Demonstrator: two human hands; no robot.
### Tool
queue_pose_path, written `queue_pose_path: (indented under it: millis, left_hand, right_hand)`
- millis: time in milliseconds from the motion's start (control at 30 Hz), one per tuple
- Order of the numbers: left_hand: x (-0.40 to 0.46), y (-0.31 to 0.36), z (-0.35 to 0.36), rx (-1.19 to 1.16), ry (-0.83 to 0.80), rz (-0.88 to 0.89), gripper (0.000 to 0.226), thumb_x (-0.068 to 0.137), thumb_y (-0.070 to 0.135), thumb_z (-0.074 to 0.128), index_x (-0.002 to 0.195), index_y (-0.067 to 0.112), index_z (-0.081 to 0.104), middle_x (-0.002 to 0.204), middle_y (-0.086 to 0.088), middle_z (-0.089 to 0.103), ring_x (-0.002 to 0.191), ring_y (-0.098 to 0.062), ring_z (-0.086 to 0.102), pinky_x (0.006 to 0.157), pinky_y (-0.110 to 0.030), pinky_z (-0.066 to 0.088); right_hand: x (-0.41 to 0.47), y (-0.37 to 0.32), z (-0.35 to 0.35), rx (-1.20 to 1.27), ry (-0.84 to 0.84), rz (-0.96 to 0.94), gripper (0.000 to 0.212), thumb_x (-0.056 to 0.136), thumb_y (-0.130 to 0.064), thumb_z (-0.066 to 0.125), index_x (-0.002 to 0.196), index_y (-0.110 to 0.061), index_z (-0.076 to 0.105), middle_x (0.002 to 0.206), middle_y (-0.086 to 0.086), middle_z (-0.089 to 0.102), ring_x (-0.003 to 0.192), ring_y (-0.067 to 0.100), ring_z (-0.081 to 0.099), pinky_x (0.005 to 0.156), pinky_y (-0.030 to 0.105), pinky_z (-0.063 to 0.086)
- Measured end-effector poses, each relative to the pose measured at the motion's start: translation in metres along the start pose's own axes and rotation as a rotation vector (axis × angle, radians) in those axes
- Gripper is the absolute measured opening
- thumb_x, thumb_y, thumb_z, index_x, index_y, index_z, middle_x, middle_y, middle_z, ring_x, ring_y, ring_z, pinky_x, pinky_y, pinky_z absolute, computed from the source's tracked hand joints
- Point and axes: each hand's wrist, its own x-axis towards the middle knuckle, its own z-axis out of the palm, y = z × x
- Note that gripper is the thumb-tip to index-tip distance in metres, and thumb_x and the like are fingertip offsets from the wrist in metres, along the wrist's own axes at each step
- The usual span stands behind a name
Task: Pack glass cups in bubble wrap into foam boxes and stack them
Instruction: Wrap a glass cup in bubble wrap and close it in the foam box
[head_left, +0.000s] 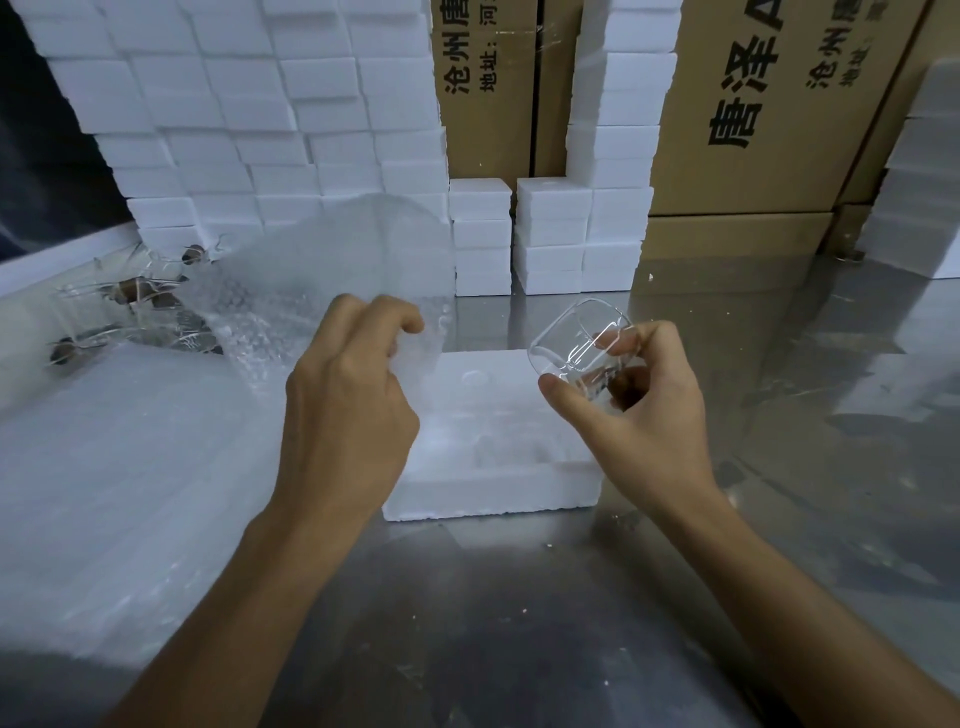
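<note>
right now the left hand (345, 395) pinches 1 raised sheet of bubble wrap (332, 270) between thumb and curled fingers, while the right hand (631, 395) grips a tilted glass cup (576, 343), fingers wrapped round its base, above the open foam box (493, 467) on the steel table (519, 623). probably the wrapping step comes next: bring the cup's mouth into the sheet, roll it snugly, tuck loose ends, then seat it in the box's recess without knocking the glass.
</note>
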Motion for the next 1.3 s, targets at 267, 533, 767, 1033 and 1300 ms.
queue_pose_path:
  millis: [267,533,767,1033,1300]
  left_hand:
    - [-0.005,-0.007,0.008,0.001,-0.106,-0.223,0.024,0.091,0.025,0.058,0.078,0.011,0.073,0.078,0.002,0.062,0.067,-0.019,0.055,0.067,-0.030,0.044]
    - [-0.005,-0.014,0.008,0.052,-0.071,-0.212,0.012,0.084,0.007,0.075,0.096,0.008,0.076,0.092,-0.006,0.073,0.066,-0.019,0.059,0.072,-0.026,0.043]
    - [-0.014,0.005,0.017,0.006,-0.132,-0.033,0.058,0.072,-0.018,0.062,0.123,0.009,0.064,0.127,-0.004,0.061,0.079,-0.031,0.064,0.076,-0.036,0.052]
    - [-0.022,0.012,0.027,-0.156,-0.198,0.029,0.080,0.064,-0.021,0.061,0.130,0.023,0.054,0.137,0.010,0.051,0.086,-0.019,0.061,0.070,-0.021,0.050]
    - [-0.022,0.009,0.029,-0.149,-0.221,0.105,0.085,0.069,-0.022,0.059,0.147,0.008,0.042,0.155,-0.002,0.038,0.112,-0.017,0.046,0.081,-0.019,0.049]
  right_hand:
    - [-0.001,-0.004,-0.001,0.006,-0.029,0.023,0.046,0.070,-0.028,0.088,0.094,-0.019,0.050,0.079,-0.009,0.062,0.059,0.001,0.053,0.054,0.013,0.042]
    - [-0.001,-0.019,-0.004,0.335,-0.125,0.305,0.068,0.045,-0.056,0.092,0.069,-0.012,0.047,0.090,0.012,0.073,0.058,0.021,0.068,0.051,0.034,0.050]
    - [-0.001,-0.037,-0.006,1.213,-0.622,0.652,0.054,0.044,-0.053,0.093,0.069,-0.017,0.061,0.127,0.014,0.066,0.059,0.009,0.057,0.052,0.017,0.048]
    - [-0.012,-0.050,0.004,1.344,-0.690,0.687,0.035,0.073,-0.047,0.078,0.086,-0.019,0.060,0.128,0.014,0.060,0.099,0.022,0.068,0.082,0.031,0.055]
    - [-0.006,-0.039,0.004,1.144,-0.473,0.678,0.025,0.097,-0.025,0.059,0.115,-0.014,0.071,0.121,0.004,0.060,0.122,0.027,0.057,0.093,0.048,0.054]
